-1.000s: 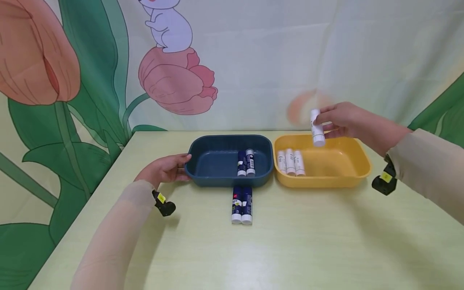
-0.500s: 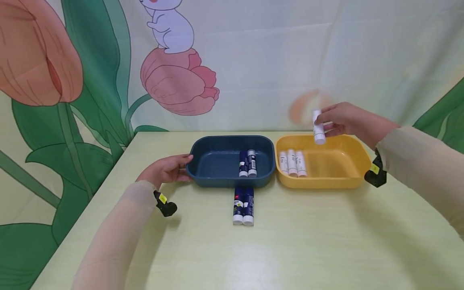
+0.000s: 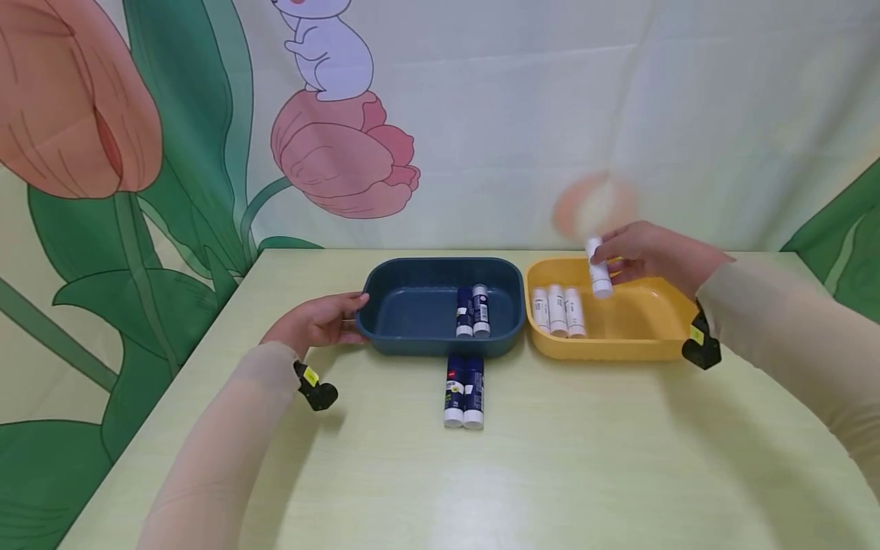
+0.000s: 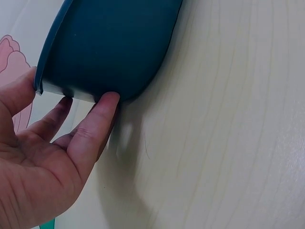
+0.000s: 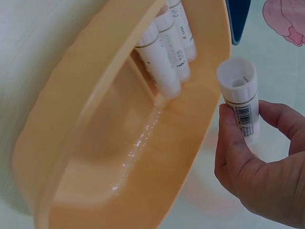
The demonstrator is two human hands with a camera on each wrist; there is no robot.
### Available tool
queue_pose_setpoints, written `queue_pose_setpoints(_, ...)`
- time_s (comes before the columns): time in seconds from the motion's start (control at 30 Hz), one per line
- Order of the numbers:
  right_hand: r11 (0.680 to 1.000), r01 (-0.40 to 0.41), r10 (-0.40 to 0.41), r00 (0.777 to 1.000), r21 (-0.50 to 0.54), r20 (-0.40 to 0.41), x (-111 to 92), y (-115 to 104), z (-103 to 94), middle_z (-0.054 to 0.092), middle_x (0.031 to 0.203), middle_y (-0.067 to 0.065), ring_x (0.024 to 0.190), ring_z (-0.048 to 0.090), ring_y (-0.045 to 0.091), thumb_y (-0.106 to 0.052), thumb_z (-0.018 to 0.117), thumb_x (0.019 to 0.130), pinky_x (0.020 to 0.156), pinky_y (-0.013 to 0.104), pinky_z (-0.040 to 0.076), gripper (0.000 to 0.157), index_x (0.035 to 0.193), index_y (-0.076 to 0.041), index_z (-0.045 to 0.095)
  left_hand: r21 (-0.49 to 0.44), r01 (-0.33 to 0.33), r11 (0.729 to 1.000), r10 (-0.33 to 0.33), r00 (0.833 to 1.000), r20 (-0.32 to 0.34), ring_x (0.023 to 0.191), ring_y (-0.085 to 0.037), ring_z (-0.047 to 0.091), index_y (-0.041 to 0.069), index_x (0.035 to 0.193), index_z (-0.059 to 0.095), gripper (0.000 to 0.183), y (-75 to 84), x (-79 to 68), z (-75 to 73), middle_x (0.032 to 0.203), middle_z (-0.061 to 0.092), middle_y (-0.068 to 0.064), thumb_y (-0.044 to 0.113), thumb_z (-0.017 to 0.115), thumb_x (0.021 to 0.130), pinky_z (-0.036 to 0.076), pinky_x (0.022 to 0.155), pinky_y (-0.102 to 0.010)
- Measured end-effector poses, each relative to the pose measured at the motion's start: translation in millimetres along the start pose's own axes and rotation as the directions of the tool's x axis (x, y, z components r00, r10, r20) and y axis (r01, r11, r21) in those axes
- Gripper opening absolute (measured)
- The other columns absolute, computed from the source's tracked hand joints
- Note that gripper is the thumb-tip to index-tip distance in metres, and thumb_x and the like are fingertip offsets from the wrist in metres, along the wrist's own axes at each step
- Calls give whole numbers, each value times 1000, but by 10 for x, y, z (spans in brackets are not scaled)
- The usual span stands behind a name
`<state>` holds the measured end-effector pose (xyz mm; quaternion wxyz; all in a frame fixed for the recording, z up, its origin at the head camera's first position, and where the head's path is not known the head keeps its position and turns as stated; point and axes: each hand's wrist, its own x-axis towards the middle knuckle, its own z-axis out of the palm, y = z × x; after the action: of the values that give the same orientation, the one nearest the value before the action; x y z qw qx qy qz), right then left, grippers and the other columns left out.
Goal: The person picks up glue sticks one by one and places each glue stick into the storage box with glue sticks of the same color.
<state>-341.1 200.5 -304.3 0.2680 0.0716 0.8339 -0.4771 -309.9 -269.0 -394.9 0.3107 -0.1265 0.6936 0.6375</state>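
My right hand [image 3: 642, 248] pinches a white glue stick [image 3: 598, 269] between thumb and fingers, over the back part of the yellow tray [image 3: 612, 350]. In the right wrist view that glue stick [image 5: 242, 102] stands nearly upright, its hollow-looking end towards the camera. Several white glue sticks lie side by side at the tray's left end, the middle one [image 3: 557, 312] among them. My left hand [image 3: 319, 321] holds the left end of the dark blue tray [image 3: 440, 347], thumb at the rim and fingers against the outer wall [image 4: 109, 52].
Two dark blue glue sticks with white ends lie inside the blue tray, one at its right [image 3: 480, 312]. Another pair, including a blue glue stick [image 3: 473, 393], lies on the table [image 3: 584, 458] before it. A printed flower curtain [image 3: 481, 130] hangs behind.
My right hand has lowered the white glue stick towards the yellow tray. My left hand keeps its place on the blue tray. The head view has shifted slightly.
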Motion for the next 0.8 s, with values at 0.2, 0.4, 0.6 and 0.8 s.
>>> queue_pose_setpoints(0.2,999,-27,28,999,-21,25,80,77,18,40,144,24,94,60,20,-14,58,104,82,30,64,67,158,7,25,2,4,1000,-4,1000,-6,89,-9,65,18,166,12,66,-2,8,-1,112,56,2,33,43,110,63,78,-25)
queue_pose_setpoints(0.4,998,-37,40,998,-53,56,166,161,29,46,131,21,82,61,14,-12,60,102,75,27,64,56,147,8,36,14,4,1000,-4,1000,-4,90,-9,64,18,166,11,65,-8,16,-1,115,54,0,34,41,111,62,79,-25)
queue_pose_setpoints(0.6,992,-79,88,992,-102,92,245,220,70,43,139,22,91,60,18,-14,60,102,80,27,64,56,147,9,35,14,9,1000,-9,1000,-1,90,-9,64,18,166,12,65,-14,11,2,112,56,1,34,42,110,62,80,-25)
queue_pose_setpoints(0.8,987,-93,107,989,-128,103,315,276,119,42,142,24,92,61,19,-13,60,102,82,28,64,57,147,11,34,1,7,1000,-7,1000,4,89,-8,65,18,166,12,67,-6,-6,-6,105,60,4,35,43,110,63,80,-25)
